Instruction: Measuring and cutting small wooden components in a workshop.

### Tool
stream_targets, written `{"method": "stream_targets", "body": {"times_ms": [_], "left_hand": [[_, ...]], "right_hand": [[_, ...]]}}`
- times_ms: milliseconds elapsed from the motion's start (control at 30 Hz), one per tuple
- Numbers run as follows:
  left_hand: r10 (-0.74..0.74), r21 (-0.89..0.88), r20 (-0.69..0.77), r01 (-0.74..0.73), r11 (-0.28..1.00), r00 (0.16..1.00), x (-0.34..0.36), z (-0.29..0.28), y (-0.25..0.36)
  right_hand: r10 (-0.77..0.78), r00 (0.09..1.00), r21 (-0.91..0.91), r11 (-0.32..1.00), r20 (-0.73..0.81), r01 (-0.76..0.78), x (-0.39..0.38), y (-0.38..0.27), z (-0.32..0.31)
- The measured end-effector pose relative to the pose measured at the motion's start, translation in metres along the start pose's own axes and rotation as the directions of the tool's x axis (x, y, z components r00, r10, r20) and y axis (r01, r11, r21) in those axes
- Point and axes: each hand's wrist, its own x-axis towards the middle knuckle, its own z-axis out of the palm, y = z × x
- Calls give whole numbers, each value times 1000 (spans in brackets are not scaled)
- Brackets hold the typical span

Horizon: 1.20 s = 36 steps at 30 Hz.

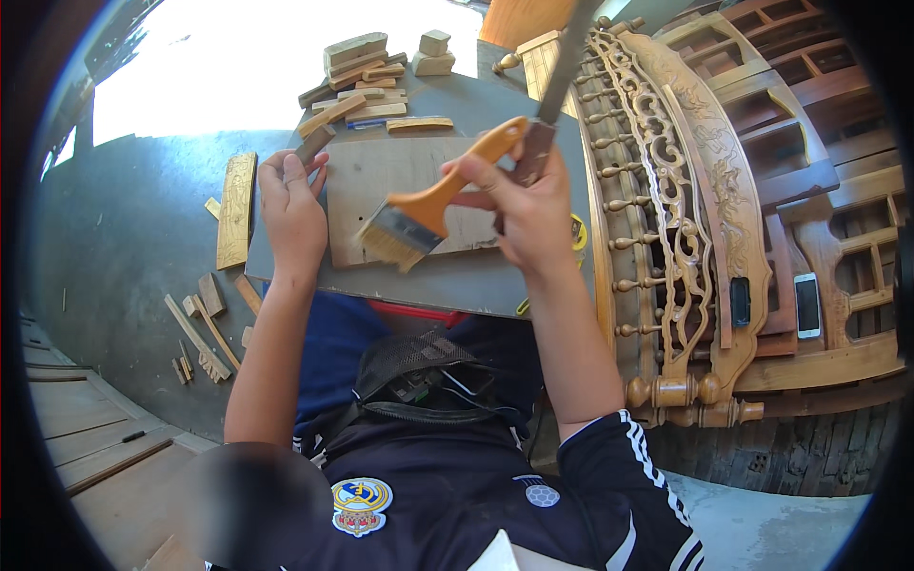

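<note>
My right hand (533,209) grips a flat paintbrush (428,205) with an orange handle, its pale bristles slanting down to the left. In the same fist is the brown handle of a long tool with a dark, narrow blade (568,71) rising toward the top edge; its exact kind I cannot make out. My left hand (293,214) pinches a small brown wood block (315,143) between thumb and fingers. Both hands are above a grey table (409,287), on either side of a flat wooden board (357,205) lying there.
Wood offcuts (357,71) are piled at the table's far side. More scraps (200,328) and a yellowish plank (235,209) lie at the left. A yellow tool (578,231) sits by my right wrist. Carved furniture panels (728,190) stand along the right, with a phone (807,305) on them.
</note>
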Motion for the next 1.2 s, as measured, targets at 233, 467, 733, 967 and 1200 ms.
{"method": "stream_targets", "body": {"times_ms": [233,467,733,967,1200], "left_hand": [[0,41,12,-1,999,1000,-2,7,9],[13,-8,14,-13,1000,1000,0,1,-2],[16,33,23,-16,999,1000,0,4,0],[9,-6,24,-8,1000,1000,-3,4,0],[10,28,16,-11,1000,1000,-2,-1,-2]], "right_hand": [[-146,928,-264,963,-344,53,0,-16,-54],[-22,992,-65,998,-127,14,-47,7,9],[-258,887,-362,925,-384,112,-31,-15,-48],[-157,956,-320,945,-247,72,-48,-33,-42],[17,994,-308,950,-105,-49,-63,-35,-47]]}}
